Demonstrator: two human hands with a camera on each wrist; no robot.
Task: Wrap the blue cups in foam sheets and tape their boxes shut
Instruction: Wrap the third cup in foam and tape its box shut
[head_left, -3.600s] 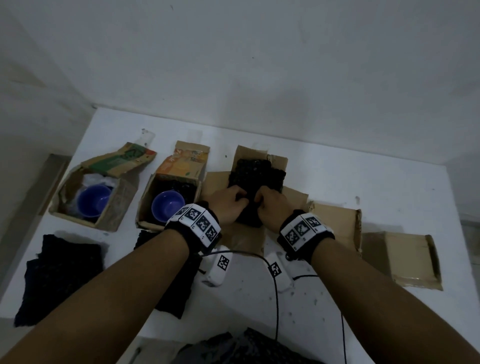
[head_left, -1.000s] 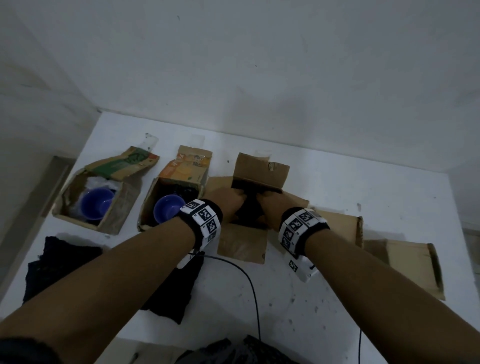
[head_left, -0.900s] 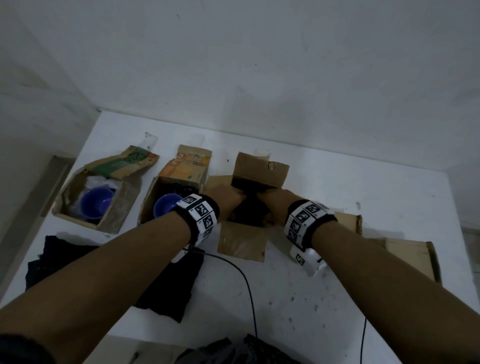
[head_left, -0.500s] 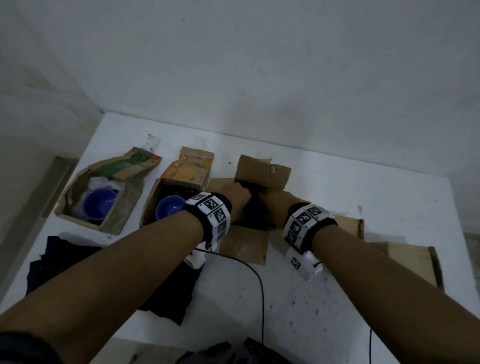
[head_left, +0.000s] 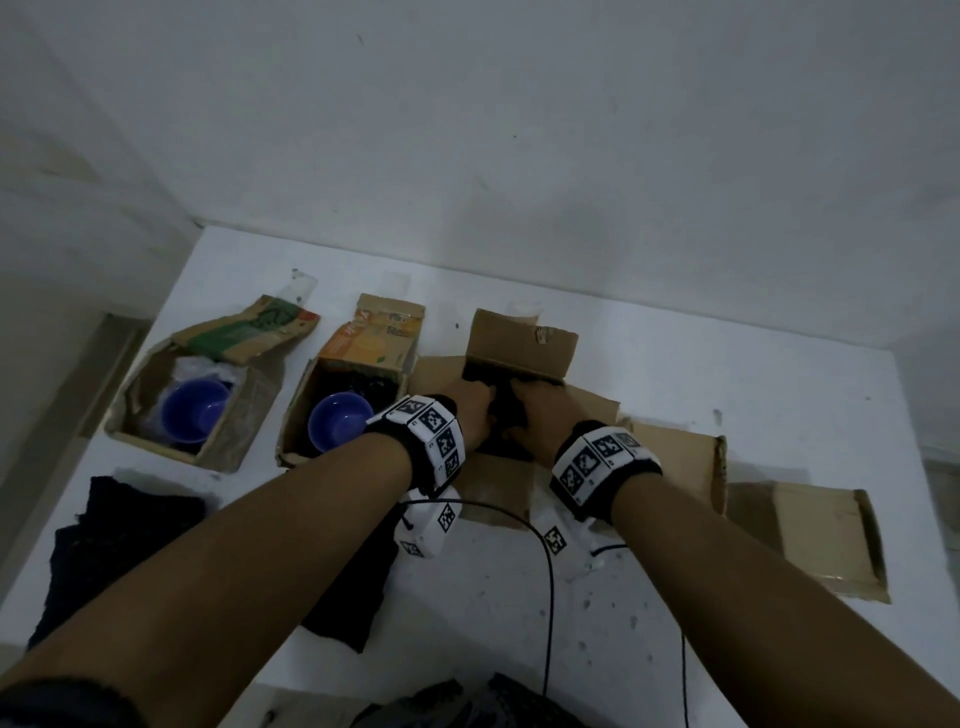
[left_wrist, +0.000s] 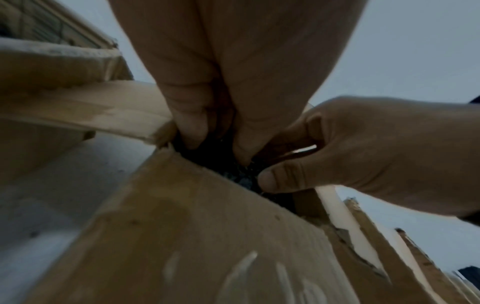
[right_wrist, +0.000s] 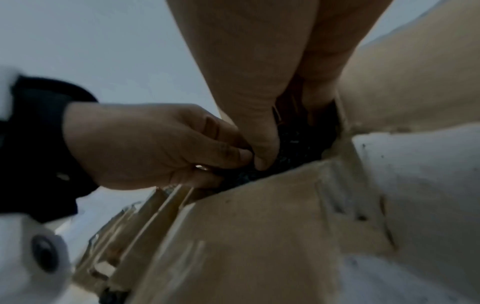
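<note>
1. Presently, a dark foam bundle (head_left: 501, 415) is being pressed down into the plain cardboard box (head_left: 519, 345) by both hands. The left hand (head_left: 475, 410) and the right hand (head_left: 537, 410) are seen with fingers curled onto the foam, thumbs nearly touching. A cup is presumed to be inside the wrap, but none can be seen.

2. The wrap could be loosened if the hands are withdrawn quickly. Foam held only by finger pressure may spring back up past the rim.

3. The far flap (head_left: 522, 338), standing just beyond the fingertips, could be caught or creased if it is folded before the fingers (left_wrist: 192, 131) are clear.

4. The near flap (left_wrist: 207, 236), lying below both wrists, could be torn further, since its edges already look frayed; taping over a bulging bundle would probably strain it.

5. Two blue cups remain unwrapped to the left of the left hand: one (head_left: 336, 427) just beside the wrist in the orange box (head_left: 371, 343), one (head_left: 195, 415) farther left in the green box (head_left: 249, 327). The nearer box could be knocked by the left forearm.

6. Spare foam sheets (head_left: 119, 535) lie below the left forearm. No tape can be made out.
</note>
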